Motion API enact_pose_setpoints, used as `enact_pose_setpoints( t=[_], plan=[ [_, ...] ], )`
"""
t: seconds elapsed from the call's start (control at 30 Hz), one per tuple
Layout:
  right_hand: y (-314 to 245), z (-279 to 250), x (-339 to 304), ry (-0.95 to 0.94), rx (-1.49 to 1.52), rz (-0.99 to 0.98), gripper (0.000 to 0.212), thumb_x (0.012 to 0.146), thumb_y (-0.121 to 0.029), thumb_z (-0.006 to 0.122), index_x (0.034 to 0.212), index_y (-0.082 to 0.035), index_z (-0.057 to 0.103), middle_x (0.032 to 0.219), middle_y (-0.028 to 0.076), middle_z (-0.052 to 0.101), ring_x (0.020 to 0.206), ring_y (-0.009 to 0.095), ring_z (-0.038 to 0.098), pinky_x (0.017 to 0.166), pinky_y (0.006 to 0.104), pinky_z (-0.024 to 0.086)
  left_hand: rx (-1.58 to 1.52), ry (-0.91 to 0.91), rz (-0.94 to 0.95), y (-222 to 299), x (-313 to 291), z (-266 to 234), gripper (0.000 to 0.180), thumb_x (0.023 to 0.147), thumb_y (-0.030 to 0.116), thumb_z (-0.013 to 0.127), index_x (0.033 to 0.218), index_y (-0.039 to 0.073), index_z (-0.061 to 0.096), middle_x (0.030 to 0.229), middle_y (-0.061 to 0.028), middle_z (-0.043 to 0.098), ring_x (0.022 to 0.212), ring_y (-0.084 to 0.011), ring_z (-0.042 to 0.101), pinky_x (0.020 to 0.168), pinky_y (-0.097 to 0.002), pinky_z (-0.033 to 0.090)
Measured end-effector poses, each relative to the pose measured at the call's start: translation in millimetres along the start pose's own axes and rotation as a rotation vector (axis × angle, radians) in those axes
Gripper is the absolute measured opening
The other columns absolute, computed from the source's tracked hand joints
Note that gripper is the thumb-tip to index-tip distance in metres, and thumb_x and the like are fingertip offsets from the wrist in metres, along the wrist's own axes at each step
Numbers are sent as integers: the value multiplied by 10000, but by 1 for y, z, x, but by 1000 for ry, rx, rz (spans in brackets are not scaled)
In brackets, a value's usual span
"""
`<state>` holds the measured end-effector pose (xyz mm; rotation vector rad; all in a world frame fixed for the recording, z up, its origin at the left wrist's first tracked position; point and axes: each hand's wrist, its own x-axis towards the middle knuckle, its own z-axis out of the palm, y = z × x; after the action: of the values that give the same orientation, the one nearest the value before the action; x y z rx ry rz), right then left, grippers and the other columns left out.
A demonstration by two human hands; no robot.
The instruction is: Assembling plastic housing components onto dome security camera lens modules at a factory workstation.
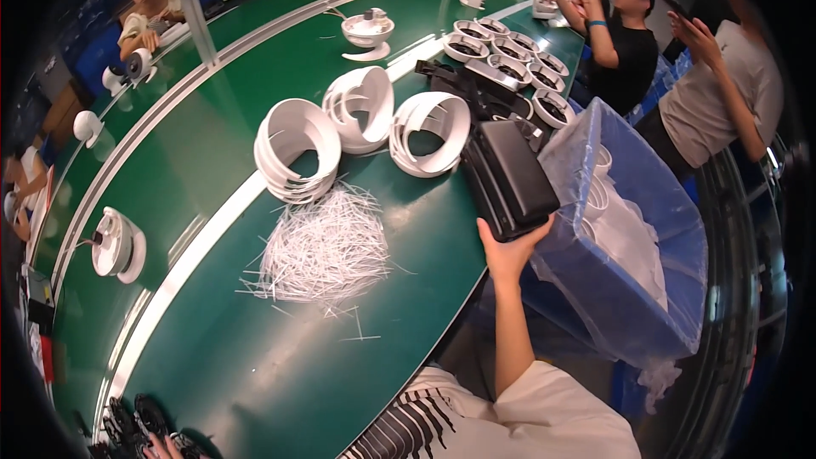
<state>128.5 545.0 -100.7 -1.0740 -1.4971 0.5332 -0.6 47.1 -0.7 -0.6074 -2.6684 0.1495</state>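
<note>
My right hand (512, 251) grips the near end of a long black box-shaped object (512, 174), its thumb on the left side and its fingers on the right. The object slants at the table's right edge; I cannot make out its exact kind. At the lower left rim, my left hand (161, 449) shows only a few fingers, apart, beside a cluster of black round parts (149, 415). Between the hands lies a heap of thin white strips (323, 246). Behind it stand three stacks of white rings: the left stack (289, 183), middle stack (340, 93) and right stack (450, 157).
A blue-lined bin (671, 280) with white pieces stands at the right. White rings with black insides (510, 72) fill the table's far right. White devices (367, 30) sit along the green conveyor (212, 144). Two people (625, 51) are at the right; others work across the line.
</note>
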Motion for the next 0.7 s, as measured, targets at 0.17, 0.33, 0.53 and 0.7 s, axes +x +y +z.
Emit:
enact_pose_setpoints(
  t=[0.17,0.33,0.53,0.7],
  plan=[
    [0,-9,6,10,-48,-36,1080,536,-182,791,1311,-11,58,1253,231,296,1141,293,353,944,341,286,-335,88,260,42,37,3,546,655,1,481,1192,15,383,1283,-198,340,1220,-439,219,980,-514,178],
    [3,-7,2,3,-31,104,1000,510,-151,772,1272,29,151,1165,237,395,1081,310,422,903,353,331,-566,104,603,89,56,19,452,604,72,529,1053,24,501,1208,-207,417,1159,-465,295,937,-566,240],
    [16,-30,-19,-68,-46,-1,965,496,-192,776,1238,64,216,1164,231,401,1079,307,417,908,351,318,-1359,-357,807,185,82,5,584,619,62,595,1179,59,433,1248,-165,392,1199,-339,313,970,-448,268],
    [2,-45,-53,-90,-18,-9,975,497,-156,768,1247,68,188,1163,199,383,1098,271,379,936,351,281,-2367,-1606,7,262,60,19,724,786,26,500,1350,118,56,1366,-155,187,1252,-260,226,986,-414,256]
  ],
)
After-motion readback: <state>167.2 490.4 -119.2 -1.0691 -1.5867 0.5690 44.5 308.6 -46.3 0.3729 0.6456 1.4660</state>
